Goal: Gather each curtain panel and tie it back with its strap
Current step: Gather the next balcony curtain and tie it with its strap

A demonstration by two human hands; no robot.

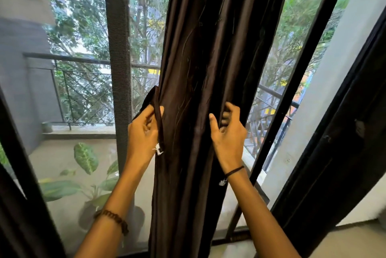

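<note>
A dark brown, glossy fabric curtain panel [204, 69] hangs gathered into a narrow column of vertical folds in the middle of the view, in front of a tall glass door with a grey mesh-covered upright frame [118, 59]. Both hands are raised against it at the same height, one on each side.

The left hand [143, 132] is at the panel's left edge. Its thumb and curled fingers pinch a narrow dark brown fabric strap [158, 120], which runs down across the palm and ends in a small white tag [159, 150] hanging just below the heel of the hand. Above the fingers the strap bends in a loop out to the left, away from the curtain. A brown beaded bracelet [113, 219] sits on the left forearm.

The right hand [227, 134] grips the panel's right edge, with its fingers curled into the folds and its thumb lying flat on the front of the cloth. A thin black cord bracelet [234, 171] with a small silver charm circles that wrist.

Through the glass, a large-leaved green potted plant [85, 157] stands on the balcony floor at lower left, in front of a dark metal balcony railing [83, 82], with trees beyond. A second dark brown curtain [344, 132] hangs at the far right, well apart from the hands.
</note>
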